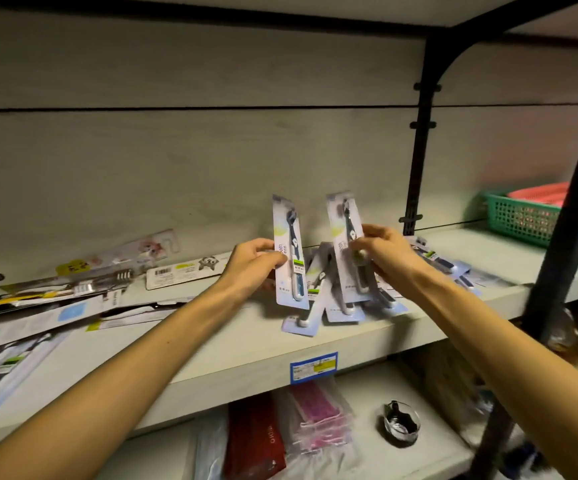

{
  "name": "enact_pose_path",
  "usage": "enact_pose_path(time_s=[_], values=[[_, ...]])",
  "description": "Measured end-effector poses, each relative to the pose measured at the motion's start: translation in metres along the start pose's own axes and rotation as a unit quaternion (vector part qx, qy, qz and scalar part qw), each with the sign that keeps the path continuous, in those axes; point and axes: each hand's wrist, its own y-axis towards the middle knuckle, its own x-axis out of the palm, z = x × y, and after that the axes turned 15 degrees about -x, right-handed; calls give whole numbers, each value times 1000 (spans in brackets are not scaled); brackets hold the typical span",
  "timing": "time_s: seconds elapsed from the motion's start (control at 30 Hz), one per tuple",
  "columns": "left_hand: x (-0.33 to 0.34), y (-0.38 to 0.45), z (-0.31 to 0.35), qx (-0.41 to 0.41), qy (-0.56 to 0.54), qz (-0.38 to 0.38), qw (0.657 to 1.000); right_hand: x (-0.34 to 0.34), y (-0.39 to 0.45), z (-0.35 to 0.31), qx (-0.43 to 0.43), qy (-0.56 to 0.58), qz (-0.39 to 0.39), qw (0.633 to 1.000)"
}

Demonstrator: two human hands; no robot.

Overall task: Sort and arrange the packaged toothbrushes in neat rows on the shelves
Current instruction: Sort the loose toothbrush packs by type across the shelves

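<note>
Each hand grasps one upright toothbrush pack: left hand (pixel 254 259) on the left pack (pixel 289 251), right hand (pixel 381 249) on the right pack (pixel 344 237). Light, stiff, slick cards; best pinched mid-edge.

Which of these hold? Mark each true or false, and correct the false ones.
1. Each hand holds a packaged toothbrush upright: the left hand one pack, the right hand another. True.
2. A green basket sits at the shelf's far right. True.
3. The packs under the hands stand in a neat row. False: they lie in a loose, overlapping pile.
4. The shelf edge carries no label. False: a blue price label is stuck on it.
</note>
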Motion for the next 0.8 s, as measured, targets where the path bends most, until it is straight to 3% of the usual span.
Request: enact_pose_path(time_s=[0.1, 0.17, 0.37, 0.47, 0.6, 0.7, 0.8], values=[[13, 5, -3, -11, -11, 6, 1000, 0, 0, 22, -47, -197, -107, 973], [14, 7, -3, -14, -17, 15, 1000, 2, 3, 32, -77, -266, -141, 950], [7, 15, 8, 23, -39, 83, 996, 3, 13, 42, -108, -216, -157, 958], [21, 17, 21, 27, -23, 62, 997, -13, 19, 50, -150, -192, -91, 966], [63, 21, 39, 29, 9, 3, 1000, -61, 28, 57, -227, -261, 15, 938], [102, 29, 50, 34, -12, -12, 999, -100, 36, 58, -229, -283, 98, 926], [136, 40, 55, 30, 17, -17, 999, -132, 41, 61, -211, -337, 127, 909]])
